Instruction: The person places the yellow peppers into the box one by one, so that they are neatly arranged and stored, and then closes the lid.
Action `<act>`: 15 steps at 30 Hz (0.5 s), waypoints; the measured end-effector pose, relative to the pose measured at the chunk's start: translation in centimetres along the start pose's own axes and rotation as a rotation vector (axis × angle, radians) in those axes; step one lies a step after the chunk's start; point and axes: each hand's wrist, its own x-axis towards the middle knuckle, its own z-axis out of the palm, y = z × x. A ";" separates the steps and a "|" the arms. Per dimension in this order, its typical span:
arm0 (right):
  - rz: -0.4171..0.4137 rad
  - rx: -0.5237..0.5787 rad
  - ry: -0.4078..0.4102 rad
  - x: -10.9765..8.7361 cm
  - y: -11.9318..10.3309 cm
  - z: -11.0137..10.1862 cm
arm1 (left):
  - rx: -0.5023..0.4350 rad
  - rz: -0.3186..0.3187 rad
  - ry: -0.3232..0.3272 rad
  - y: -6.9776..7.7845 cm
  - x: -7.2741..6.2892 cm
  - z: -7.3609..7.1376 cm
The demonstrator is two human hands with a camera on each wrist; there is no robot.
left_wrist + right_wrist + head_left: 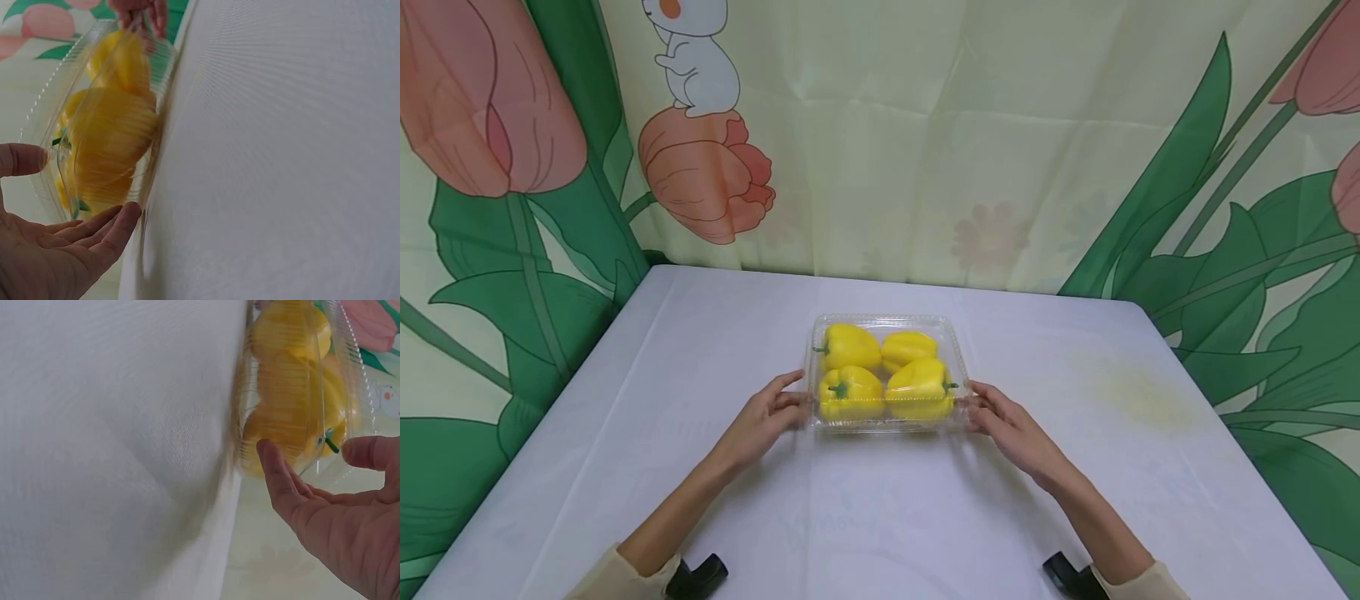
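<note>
A clear plastic clamshell container (880, 428) sits near the middle of the table, holding several yellow bell peppers (852, 393) with green stems. My left hand (766, 422) grips its left end; in the left wrist view the thumb is at the ridged rim and the fingers (119, 234) lie along the lower side. At the opposite end, my right hand (1013, 429) holds the container in the same way, thumb by the rim and fingertips (270, 459) low on the wall. Through the plastic the peppers show in both wrist views.
A white cloth covers the table (880, 517), with a faint yellowish stain (1150, 396) on the right. Behind it hangs a curtain (880, 150) printed with tulips and a white cartoon animal. Black wrist devices (698, 577) show at both sleeves.
</note>
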 end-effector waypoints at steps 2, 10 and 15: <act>0.013 0.045 -0.032 0.0 0.1 -0.1 | 0.004 0.004 -0.002 -0.1 0.0 0.0; 0.095 0.173 -0.105 0.1 0.6 -0.6 | 0.033 0.046 -0.023 -0.3 -0.2 -0.1; 0.113 0.185 -0.113 0.2 0.9 -0.6 | 0.037 0.015 -0.021 -0.3 -0.1 -0.2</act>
